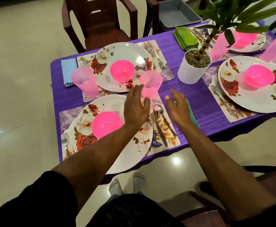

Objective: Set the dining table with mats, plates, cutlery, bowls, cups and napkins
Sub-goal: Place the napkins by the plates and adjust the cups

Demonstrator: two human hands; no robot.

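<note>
1. Your left hand (136, 110) reaches over the near plate (117, 154) with its fingers spread and fairly straight beside the pink cup (150, 85). One fingertip seems to touch the cup's base, but motion blur keeps me from telling if it truly makes contact. It grips nothing.
2. Your right hand (179, 108) hovers open over the teal napkin (193, 117), fingers loosely spread. It covers most of the napkin, so only a zigzag edge and a strip show. I cannot tell whether the palm touches the cloth.
3. The pink cup stands upright at the far right corner of the near mat (170, 136), between the two plates on your side of the table.
4. Your left forearm hides the right part of the near plate and one edge of the pink bowl (107, 124) sitting on it.
5. A spoon (164, 117) and a knife (160, 131) lie on the mat right of the plate. A fork (65, 142) lies at its left edge.
6. The far setting has a plate (124, 66), a bowl (121, 70), a second cup (85, 83) and a blue napkin (68, 72) partly behind that cup.
7. The potted plant (194, 66) blocks much of the setting at the table's far corner. A green napkin (185, 37) lies near it.
8. The right-hand plate (248, 95) is cut off by the frame edge.
</note>
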